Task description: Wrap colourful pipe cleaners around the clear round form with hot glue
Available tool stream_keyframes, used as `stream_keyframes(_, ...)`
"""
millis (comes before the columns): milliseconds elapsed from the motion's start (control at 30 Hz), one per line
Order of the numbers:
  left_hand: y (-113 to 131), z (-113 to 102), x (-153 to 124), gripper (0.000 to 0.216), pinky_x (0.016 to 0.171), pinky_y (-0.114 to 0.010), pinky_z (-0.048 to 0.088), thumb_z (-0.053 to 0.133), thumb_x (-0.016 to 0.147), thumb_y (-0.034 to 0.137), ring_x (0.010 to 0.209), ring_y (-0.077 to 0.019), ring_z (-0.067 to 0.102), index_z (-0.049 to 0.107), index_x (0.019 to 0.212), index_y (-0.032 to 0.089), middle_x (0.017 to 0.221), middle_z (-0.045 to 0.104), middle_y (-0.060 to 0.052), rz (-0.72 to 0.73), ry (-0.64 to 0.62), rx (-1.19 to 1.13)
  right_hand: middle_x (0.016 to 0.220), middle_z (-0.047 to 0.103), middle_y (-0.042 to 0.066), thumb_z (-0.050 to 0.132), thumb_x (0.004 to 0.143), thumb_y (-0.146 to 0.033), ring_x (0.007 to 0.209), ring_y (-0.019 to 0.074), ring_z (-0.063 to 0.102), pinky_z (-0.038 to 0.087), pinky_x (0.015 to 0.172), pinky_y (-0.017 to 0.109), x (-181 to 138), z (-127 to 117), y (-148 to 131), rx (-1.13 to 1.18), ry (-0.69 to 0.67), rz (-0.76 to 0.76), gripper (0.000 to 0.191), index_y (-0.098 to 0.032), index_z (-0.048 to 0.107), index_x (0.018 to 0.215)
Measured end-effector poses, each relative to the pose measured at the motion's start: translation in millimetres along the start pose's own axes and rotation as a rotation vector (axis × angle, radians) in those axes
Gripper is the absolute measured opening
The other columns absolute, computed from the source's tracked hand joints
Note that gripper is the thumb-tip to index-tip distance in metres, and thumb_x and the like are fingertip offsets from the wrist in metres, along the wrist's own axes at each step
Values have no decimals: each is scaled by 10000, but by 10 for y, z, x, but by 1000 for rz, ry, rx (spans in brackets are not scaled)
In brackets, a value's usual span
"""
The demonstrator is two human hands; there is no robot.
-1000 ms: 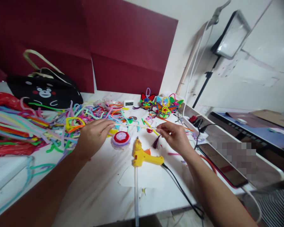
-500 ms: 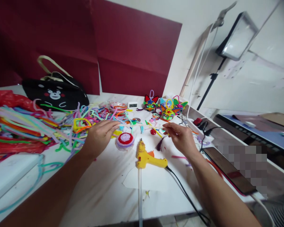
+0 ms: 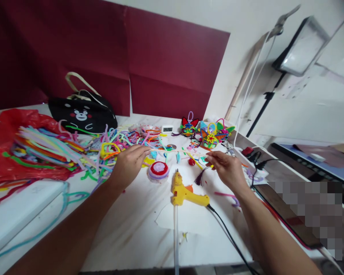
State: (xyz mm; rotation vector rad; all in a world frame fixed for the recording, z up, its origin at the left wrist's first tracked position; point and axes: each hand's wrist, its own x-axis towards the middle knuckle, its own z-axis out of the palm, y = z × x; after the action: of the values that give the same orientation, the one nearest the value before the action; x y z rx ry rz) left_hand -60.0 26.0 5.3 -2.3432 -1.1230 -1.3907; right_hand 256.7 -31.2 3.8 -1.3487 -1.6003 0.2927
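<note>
Both hands [image 3: 132, 163] [image 3: 228, 168] pinching a pale strip [image 3: 172, 151] just past the glue gun [image 3: 186, 194], pipe cleaners [image 3: 43, 141] heaped in a red bag [image 3: 0, 158] way left of it.

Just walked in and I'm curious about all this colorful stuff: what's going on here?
A person holds a thin pale strand stretched between the left hand and the right hand, above the table. A yellow glue gun lies below the strand, untouched, with a long stick extending from its back. Loose fuzzy stems are heaped at the left, and colorful eared ornaments sit toward the back.
</note>
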Motion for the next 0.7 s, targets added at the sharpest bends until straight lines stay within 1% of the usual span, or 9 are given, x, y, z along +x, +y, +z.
stream_keyframes(100, -19, -8, -7, 273, 778, -265, 550, 490, 942, 281, 805, -187, 726, 745, 919, 185, 906, 794, -45, -44, 0, -17, 685, 735, 67, 655, 836, -517, 599, 199, 705, 529, 530, 285, 14, 2, -25, 139, -31, 95, 341, -177, 683, 832)
stream_keyframes(167, -27, -19, -6, 262, 739, -253, 539, 488, 937, 270, 769, -180, 723, 735, 908, 188, 873, 792, -34, -63, -1, -26, 656, 726, 61, 682, 796, -581, 559, 182, 679, 514, 503, 273, 28, -2, -38, 218, -58, 154, 401, -180, 669, 775)
stream_keyframes(300, -26, -54, 11, 248, 605, -233, 482, 481, 939, 285, 607, -151, 669, 687, 833, 195, 671, 724, 7, -129, -30, -2, 575, 699, 42, 734, 697, -659, 477, 158, 625, 485, 461, 264, 60, -23, -71, 321, -99, 246, 472, -198, 635, 666)
stream_keyframes(367, -21, -73, 25, 258, 552, -232, 439, 472, 939, 312, 549, -144, 630, 651, 788, 204, 587, 660, 26, -165, -51, 19, 547, 686, 35, 748, 667, -673, 449, 153, 606, 472, 446, 264, 71, -32, -92, 356, -116, 272, 486, -206, 620, 634)
stream_keyframes(467, -14, -91, 42, 262, 519, -242, 393, 472, 930, 347, 514, -149, 595, 613, 754, 214, 537, 602, 36, -179, -55, 50, 526, 674, 30, 774, 639, -665, 426, 145, 588, 454, 432, 259, 79, -41, -119, 408, -117, 300, 489, -202, 617, 630)
stream_keyframes(600, -11, -93, 48, 269, 539, -253, 385, 475, 925, 367, 498, -152, 574, 594, 733, 221, 539, 606, 32, -173, -33, 82, 524, 674, 33, 818, 605, -628, 414, 133, 577, 436, 423, 249, 80, -44, -145, 486, -108, 337, 486, -182, 628, 641)
stream_keyframes(700, -10, -90, 45, 277, 526, -252, 372, 464, 926, 387, 496, -158, 587, 590, 748, 216, 520, 588, 33, -213, -58, 73, 504, 663, 26, 834, 589, -612, 393, 120, 559, 410, 407, 235, 81, -42, -163, 520, -94, 353, 487, -176, 619, 619)
